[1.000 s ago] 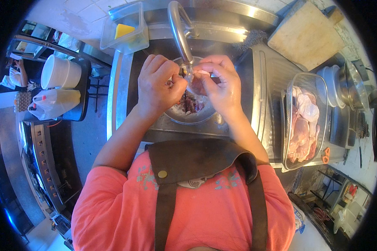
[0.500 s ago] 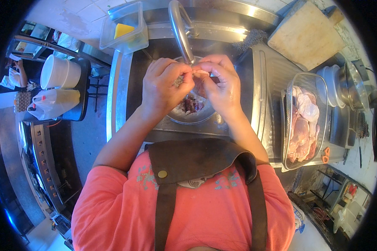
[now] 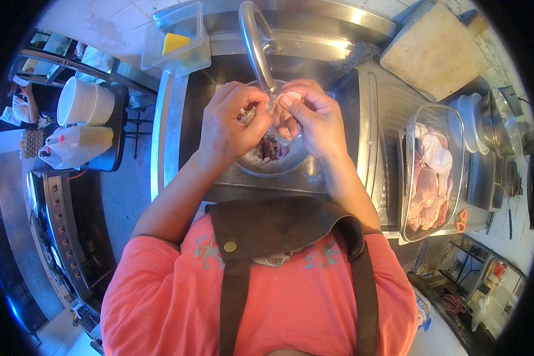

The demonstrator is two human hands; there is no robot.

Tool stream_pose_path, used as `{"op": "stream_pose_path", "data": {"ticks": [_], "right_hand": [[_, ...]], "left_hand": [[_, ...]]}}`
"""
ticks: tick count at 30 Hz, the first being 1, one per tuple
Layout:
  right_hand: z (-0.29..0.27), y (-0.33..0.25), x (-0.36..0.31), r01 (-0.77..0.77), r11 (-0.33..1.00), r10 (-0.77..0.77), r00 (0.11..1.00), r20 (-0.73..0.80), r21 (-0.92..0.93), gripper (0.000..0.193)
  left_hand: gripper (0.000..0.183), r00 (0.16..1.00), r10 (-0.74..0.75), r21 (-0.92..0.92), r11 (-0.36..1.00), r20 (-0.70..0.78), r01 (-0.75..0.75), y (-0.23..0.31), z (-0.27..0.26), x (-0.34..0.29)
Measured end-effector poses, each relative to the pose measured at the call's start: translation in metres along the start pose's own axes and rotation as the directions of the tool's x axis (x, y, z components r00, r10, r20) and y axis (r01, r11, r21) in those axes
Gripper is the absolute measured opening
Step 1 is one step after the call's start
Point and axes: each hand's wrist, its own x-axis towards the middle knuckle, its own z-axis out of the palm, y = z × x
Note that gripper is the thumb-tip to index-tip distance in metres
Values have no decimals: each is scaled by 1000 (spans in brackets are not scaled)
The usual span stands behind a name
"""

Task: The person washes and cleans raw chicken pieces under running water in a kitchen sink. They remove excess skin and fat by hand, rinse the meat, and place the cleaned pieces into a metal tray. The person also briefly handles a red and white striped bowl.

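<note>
Over the sink (image 3: 350, 115), my right hand (image 3: 317, 121) grips a piece of raw, pinkish meat (image 3: 285, 120) between thumb and fingers. The meat looks like poultry and hangs loosely below the fingertips. Close on its left, my left hand (image 3: 230, 121) is closed in a pinch; whatever lies between its fingertips is too small to make out. Under both hands sits a round metal bowl (image 3: 273, 171) holding dark red and pale scraps (image 3: 272, 148). The steel faucet (image 3: 255, 47) ends just above the hands, whose backs hide part of the bowl.
On the right drainboard stands a wire-mesh basket (image 3: 461, 172) of raw chicken pieces (image 3: 430, 172), with orange-handled scissors (image 3: 461, 221) beside it. A cutting board (image 3: 433, 50) and stacked bowls (image 3: 498, 118) are behind. A plastic tub (image 3: 196, 62) with a yellow sponge (image 3: 175, 42) occupies the back left.
My hands have moved slightly apart. The meat now sits in my right fingers, turned so more of it shows, and my left fingertips have come away from it.
</note>
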Motion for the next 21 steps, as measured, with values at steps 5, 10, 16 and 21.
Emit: {"op": "stream_pose_path", "data": {"ticks": [5,10,16,21], "right_hand": [[-1,2,-1,43,999,-43,999,10,29,9],[1,-2,-2,22,999,-23,999,24,26,10],[2,-2,-2,24,999,-23,999,41,-31,8],[1,2,-8,7,1000,-7,999,36,-3,8]], "left_hand": [[14,999,30,13,999,-11,-30,3,0,1],[15,996,83,69,994,-45,-80,0,4,1],[15,988,155,119,981,-21,-151,0,3,4],[16,993,112,125,987,-42,-106,-1,-2,-2]]}}
